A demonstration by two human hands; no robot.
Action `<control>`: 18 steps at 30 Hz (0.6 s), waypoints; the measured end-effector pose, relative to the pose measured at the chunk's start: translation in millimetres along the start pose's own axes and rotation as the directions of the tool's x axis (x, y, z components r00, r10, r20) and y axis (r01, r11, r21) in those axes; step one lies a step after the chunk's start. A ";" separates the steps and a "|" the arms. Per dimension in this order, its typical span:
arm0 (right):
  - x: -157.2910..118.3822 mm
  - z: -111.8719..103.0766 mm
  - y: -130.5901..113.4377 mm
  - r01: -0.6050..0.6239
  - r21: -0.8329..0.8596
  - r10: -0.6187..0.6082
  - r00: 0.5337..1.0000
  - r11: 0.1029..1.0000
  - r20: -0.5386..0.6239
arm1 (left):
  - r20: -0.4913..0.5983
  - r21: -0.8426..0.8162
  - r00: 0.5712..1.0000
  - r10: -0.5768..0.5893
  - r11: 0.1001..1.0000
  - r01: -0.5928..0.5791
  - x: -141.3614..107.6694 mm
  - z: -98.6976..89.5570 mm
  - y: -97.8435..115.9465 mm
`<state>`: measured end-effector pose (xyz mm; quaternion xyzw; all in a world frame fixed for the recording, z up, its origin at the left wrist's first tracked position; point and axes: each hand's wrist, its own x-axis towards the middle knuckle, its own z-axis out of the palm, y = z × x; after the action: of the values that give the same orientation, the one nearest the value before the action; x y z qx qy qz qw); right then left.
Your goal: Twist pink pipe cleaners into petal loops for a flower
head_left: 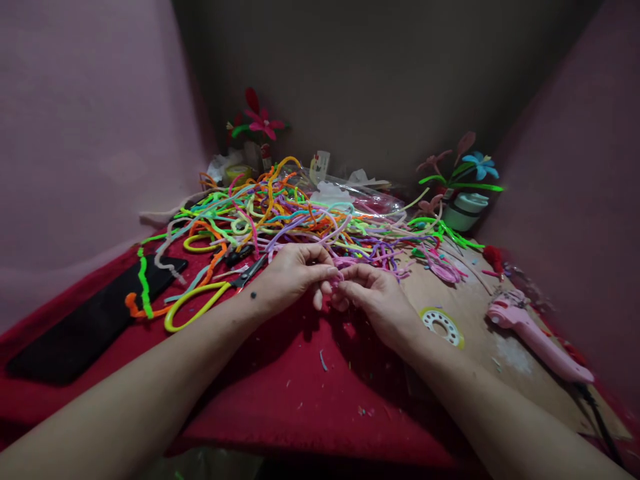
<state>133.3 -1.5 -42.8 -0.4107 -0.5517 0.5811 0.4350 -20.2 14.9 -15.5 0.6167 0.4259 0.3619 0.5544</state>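
Close together at the middle of the table, my left hand (300,272) and my right hand (370,288) pinch a small piece of pink pipe cleaner (339,277). Fingers of both hands cover most of it, so its full shape is hidden. Just beyond them spreads a tangled heap of pipe cleaners (280,213) in many colours. Beside my left wrist lie yellow-handled scissors (200,300), partly under the forearm. A roll of clear tape (442,327) rests flat to the right of my right wrist.
A pink glue gun (537,333) with a cord lies at the right on a wooden board (475,360). A black flat object (90,327) is at the left on the red cloth (280,400). Pipe-cleaner flowers (265,123) stand at the back left, and a blue flower (480,165) at the back right.
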 end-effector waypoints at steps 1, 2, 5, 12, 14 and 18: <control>0.2 -1.0 0.0 -0.013 -0.018 0.013 1.000 1.000 0.016 | -0.002 -0.021 1.000 0.006 1.000 -0.006 -0.4 -0.6 -0.3; 0.3 -1.9 0.0 -0.022 -0.037 0.023 0.999 0.999 0.025 | -0.002 -0.037 1.000 0.008 0.999 -0.008 -0.8 -1.2 -0.7; 0.0 -3.3 0.3 -0.014 -0.089 0.016 1.000 0.996 0.023 | 0.021 -0.050 1.000 -0.008 0.999 0.009 -2.0 -3.6 -1.8; -5.2 1.7 -6.9 0.043 -0.302 -0.038 0.999 0.952 0.024 | 0.151 -0.072 0.980 -0.127 0.988 0.139 -4.4 -8.2 2.8; -6.0 2.9 -7.7 0.048 -0.335 -0.040 0.999 0.941 0.030 | 0.173 -0.066 0.974 -0.145 0.985 0.159 -4.4 -9.8 2.9; -5.6 2.5 -4.6 0.072 -0.387 -0.054 0.997 0.919 0.057 | 0.210 -0.012 0.966 -0.149 0.988 0.155 -3.7 -12.6 1.3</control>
<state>132.8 -7.5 -38.1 -0.4576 -0.6786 0.4548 0.3509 -33.0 16.2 -12.6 0.6089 0.4061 0.2576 0.6308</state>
